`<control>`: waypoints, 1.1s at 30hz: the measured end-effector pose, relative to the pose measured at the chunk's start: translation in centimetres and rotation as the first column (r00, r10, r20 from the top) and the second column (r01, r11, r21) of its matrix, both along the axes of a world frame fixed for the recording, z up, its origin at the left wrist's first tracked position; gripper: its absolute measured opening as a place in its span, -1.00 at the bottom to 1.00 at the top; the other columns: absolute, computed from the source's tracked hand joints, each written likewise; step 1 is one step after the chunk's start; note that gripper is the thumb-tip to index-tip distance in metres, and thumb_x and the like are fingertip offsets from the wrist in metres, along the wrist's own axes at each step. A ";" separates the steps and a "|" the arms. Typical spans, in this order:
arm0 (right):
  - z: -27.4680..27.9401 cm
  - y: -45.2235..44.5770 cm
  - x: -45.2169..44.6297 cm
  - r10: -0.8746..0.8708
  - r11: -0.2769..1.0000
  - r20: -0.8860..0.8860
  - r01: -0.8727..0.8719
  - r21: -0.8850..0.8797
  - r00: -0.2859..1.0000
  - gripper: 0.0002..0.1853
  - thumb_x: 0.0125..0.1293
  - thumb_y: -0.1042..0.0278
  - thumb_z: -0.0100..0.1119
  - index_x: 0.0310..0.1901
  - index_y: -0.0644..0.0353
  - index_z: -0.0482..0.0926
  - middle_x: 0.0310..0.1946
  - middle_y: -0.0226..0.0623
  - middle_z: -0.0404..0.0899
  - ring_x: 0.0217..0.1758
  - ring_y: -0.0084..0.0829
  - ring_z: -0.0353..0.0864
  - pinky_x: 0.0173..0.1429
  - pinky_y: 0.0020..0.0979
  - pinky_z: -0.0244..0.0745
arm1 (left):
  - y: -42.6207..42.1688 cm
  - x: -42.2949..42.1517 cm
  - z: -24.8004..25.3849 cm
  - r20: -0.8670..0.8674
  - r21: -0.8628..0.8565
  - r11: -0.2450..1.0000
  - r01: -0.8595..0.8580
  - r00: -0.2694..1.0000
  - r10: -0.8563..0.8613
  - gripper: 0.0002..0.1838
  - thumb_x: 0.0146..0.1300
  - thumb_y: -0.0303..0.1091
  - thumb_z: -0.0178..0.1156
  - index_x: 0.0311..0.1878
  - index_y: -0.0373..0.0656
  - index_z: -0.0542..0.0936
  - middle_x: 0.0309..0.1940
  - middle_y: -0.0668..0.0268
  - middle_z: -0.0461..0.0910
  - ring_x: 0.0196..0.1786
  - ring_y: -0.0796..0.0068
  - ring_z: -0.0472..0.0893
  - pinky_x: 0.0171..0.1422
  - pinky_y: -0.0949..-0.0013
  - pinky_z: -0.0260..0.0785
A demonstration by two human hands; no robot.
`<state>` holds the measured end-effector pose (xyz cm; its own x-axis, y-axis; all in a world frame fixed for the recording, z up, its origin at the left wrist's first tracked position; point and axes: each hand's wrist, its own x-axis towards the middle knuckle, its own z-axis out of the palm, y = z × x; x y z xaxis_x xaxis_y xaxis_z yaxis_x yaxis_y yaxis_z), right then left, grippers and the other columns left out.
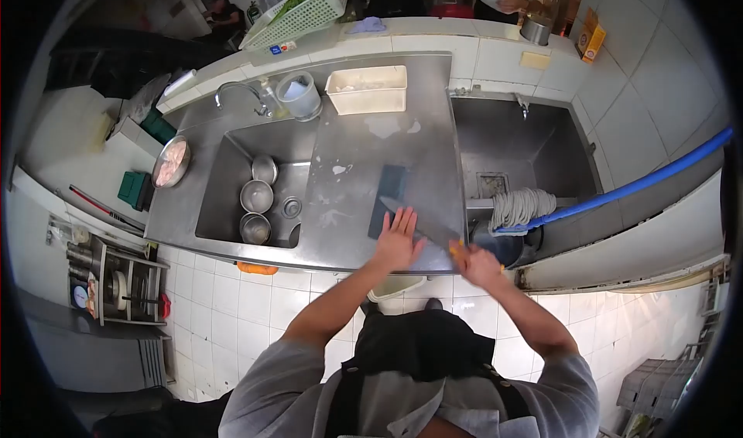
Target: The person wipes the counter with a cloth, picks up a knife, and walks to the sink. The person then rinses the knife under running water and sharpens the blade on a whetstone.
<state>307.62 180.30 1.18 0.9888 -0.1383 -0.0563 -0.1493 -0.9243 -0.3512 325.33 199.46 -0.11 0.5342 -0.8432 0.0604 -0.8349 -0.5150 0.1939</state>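
Observation:
A dark rectangular whetstone (394, 181) lies lengthwise on the steel counter in front of me. Across it slants a knife (435, 234), its tip pointing up and left. My right hand (480, 265) is closed around the knife's orange-yellow handle near the counter's front edge. Fingers stretched out, my left hand (398, 238) lies over the blade and the near part of the stone, hiding some of both. Wet patches show on the steel around them.
Left sink (220, 198) holds several metal bowls (256, 196). Behind stand a cream bin (367, 90) and plastic tub (299, 97). A bowl of raw meat (171, 162) sits left. A mop head (524, 208) with blue pole (642, 177) crosses the right sink (503, 140). People stand beyond the ledge.

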 end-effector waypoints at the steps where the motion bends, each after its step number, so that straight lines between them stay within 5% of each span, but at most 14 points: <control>1: 0.1 -1.4 1.8 -0.056 0.998 0.018 0.056 -0.010 0.998 -0.47 0.39 0.07 -0.01 0.39 -0.24 0.35 -0.26 0.07 0.61 -0.28 0.09 0.68 -0.17 0.04 0.63 | -1.5 1.3 0.0 -0.004 0.002 1.000 0.003 1.000 -0.003 -0.28 0.45 0.02 -0.05 0.49 -0.32 0.19 0.56 0.08 0.07 0.61 0.11 0.01 0.62 -0.16 -0.23; 5: 0.8 -1.9 3.7 -0.091 0.996 -0.001 0.091 0.000 0.996 -0.47 0.38 0.08 -0.04 0.40 -0.25 0.33 -0.26 0.07 0.62 -0.29 0.10 0.69 -0.19 0.05 0.64 | -3.9 4.3 -1.1 -0.017 -0.034 0.999 0.021 1.000 -0.022 -0.15 0.38 0.15 -0.02 0.50 -0.36 0.15 0.55 0.03 0.08 0.61 0.05 0.02 0.60 -0.24 -0.25; 7: 1.2 -0.5 0.6 -0.017 1.000 -0.176 0.019 0.006 0.984 -0.44 0.38 0.05 -0.05 0.42 -0.28 0.29 -0.18 0.09 0.61 -0.26 0.11 0.70 -0.13 0.07 0.63 | -0.5 0.3 -0.1 -0.017 0.018 1.000 -0.004 1.000 0.004 -0.14 0.40 0.18 -0.06 0.50 -0.37 0.13 0.56 0.00 0.05 0.61 0.07 0.00 0.62 -0.18 -0.29; 9: 0.2 0.6 -0.9 0.045 0.999 -0.045 -0.045 -0.008 0.998 -0.45 0.38 0.03 -0.04 0.42 -0.28 0.30 -0.17 0.10 0.60 -0.23 0.10 0.70 -0.10 0.05 0.64 | 0.1 -0.3 0.6 -0.003 0.062 0.998 -0.006 1.000 0.006 -0.14 0.40 0.19 -0.07 0.50 -0.37 0.13 0.56 0.01 0.05 0.62 0.08 0.00 0.62 -0.18 -0.30; 11: -2.9 -2.3 1.0 -0.060 0.992 -0.002 0.059 -0.112 0.998 -0.48 0.38 0.07 0.03 0.38 -0.30 0.37 -0.36 0.01 0.60 -0.43 0.05 0.65 -0.29 0.00 0.62 | -0.9 0.4 0.2 -0.021 0.124 0.992 -0.011 1.000 0.014 -0.13 0.40 0.20 -0.08 0.50 -0.37 0.13 0.56 0.02 0.04 0.62 0.09 0.00 0.62 -0.18 -0.31; 13: 0.7 -3.4 4.7 -0.092 0.995 0.016 0.092 -0.046 0.996 -0.49 0.38 0.04 0.03 0.37 -0.28 0.38 -0.35 0.01 0.60 -0.43 0.04 0.65 -0.30 -0.01 0.62 | -4.6 4.5 -1.3 0.003 -0.146 0.989 -0.003 1.000 0.003 -0.09 0.32 0.22 0.03 0.47 -0.40 0.19 0.53 -0.06 0.09 0.57 -0.07 0.11 0.56 -0.31 -0.21; 16: -3.4 -2.6 3.1 -0.084 0.996 -0.171 0.088 0.016 0.982 -0.51 0.40 -0.03 -0.01 0.31 -0.12 0.45 -0.29 -0.01 0.66 -0.29 0.11 0.69 -0.11 -0.06 0.66 | -2.5 3.2 -1.6 0.033 -0.130 0.992 -0.001 0.999 0.005 -0.06 0.31 0.27 0.03 0.46 -0.41 0.20 0.53 -0.08 0.09 0.56 -0.09 0.11 0.55 -0.33 -0.22; 17: -0.8 -0.8 1.3 -0.018 1.000 -0.062 0.018 -0.001 0.998 -0.50 0.41 -0.03 -0.02 0.36 -0.21 0.41 -0.27 -0.03 0.66 -0.27 0.07 0.71 -0.14 -0.07 0.66 | -1.3 1.9 -0.9 0.041 -0.143 0.990 -0.005 0.999 0.011 -0.06 0.31 0.27 0.03 0.46 -0.41 0.20 0.53 -0.08 0.09 0.56 -0.09 0.11 0.55 -0.33 -0.22; 19: -1.2 0.1 0.1 0.078 0.997 -0.037 -0.078 -0.002 0.996 -0.46 0.41 -0.05 -0.02 0.42 -0.35 0.30 -0.17 -0.02 0.65 -0.24 0.04 0.71 -0.16 -0.05 0.66 | 1.8 -1.1 0.5 0.032 0.193 0.980 -0.037 0.999 0.032 -0.05 0.33 0.29 -0.02 0.48 -0.41 0.17 0.54 -0.04 0.07 0.58 -0.02 0.10 0.57 -0.26 -0.20; 20: -0.5 -0.6 1.7 0.019 0.989 -0.200 -0.048 -0.142 0.980 -0.48 0.41 -0.05 -0.03 0.40 -0.39 0.32 -0.12 0.02 0.63 -0.23 0.03 0.71 -0.21 -0.01 0.65 | 0.9 -0.1 0.7 0.069 0.204 0.977 -0.055 0.997 0.041 -0.06 0.36 0.30 -0.07 0.49 -0.38 0.15 0.56 0.03 0.04 0.60 0.06 0.05 0.59 -0.24 -0.23; 23: 1.3 -3.6 8.3 -0.116 0.991 -0.040 0.113 -0.067 0.992 -0.50 0.42 -0.01 -0.06 0.38 -0.32 0.33 -0.20 0.05 0.64 -0.29 0.01 0.72 -0.27 0.01 0.64 | -4.7 7.2 -1.4 -0.029 -0.022 0.997 -0.077 0.997 0.076 -0.01 0.32 0.33 -0.05 0.52 -0.37 0.10 0.58 0.02 -0.01 0.61 0.05 0.02 0.58 -0.30 -0.30; 29: -3.6 1.3 5.2 0.095 0.995 0.047 -0.095 -0.021 0.994 -0.47 0.46 -0.18 -0.12 0.43 -0.42 0.27 -0.29 -0.03 0.64 -0.34 0.02 0.70 -0.29 0.02 0.64 | 2.3 3.8 0.1 0.012 0.198 0.971 -0.135 0.991 0.135 0.04 0.33 0.39 -0.12 0.55 -0.33 -0.01 0.60 0.05 -0.10 0.64 0.09 -0.09 0.60 -0.26 -0.32; 31: -3.0 -0.3 8.9 0.018 0.997 0.045 -0.015 -0.079 0.999 -0.51 0.46 -0.20 -0.10 0.37 -0.38 0.36 -0.28 -0.08 0.65 -0.30 -0.03 0.71 -0.28 -0.01 0.62 | 2.4 4.7 -0.3 -0.017 0.276 0.949 -0.152 0.986 0.163 0.05 0.33 0.41 -0.14 0.56 -0.33 -0.04 0.62 0.07 -0.14 0.65 0.11 -0.15 0.61 -0.24 -0.37; 33: -2.2 -0.9 12.6 -0.004 1.000 0.043 0.005 -0.022 0.999 -0.52 0.46 -0.20 -0.10 0.34 -0.37 0.38 -0.31 -0.09 0.65 -0.30 -0.05 0.71 -0.28 -0.03 0.61 | -1.0 10.1 0.3 -0.166 0.122 0.974 -0.189 0.964 0.208 0.15 0.24 0.48 -0.06 0.55 -0.36 -0.05 0.61 0.01 -0.14 0.64 0.04 -0.13 0.57 -0.33 -0.39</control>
<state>320.27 179.38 -1.00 0.9896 -0.1437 -0.0105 -0.1388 -0.9311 -0.3373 335.46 198.41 0.22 0.6856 -0.7158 -0.1324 -0.6711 -0.6920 0.2661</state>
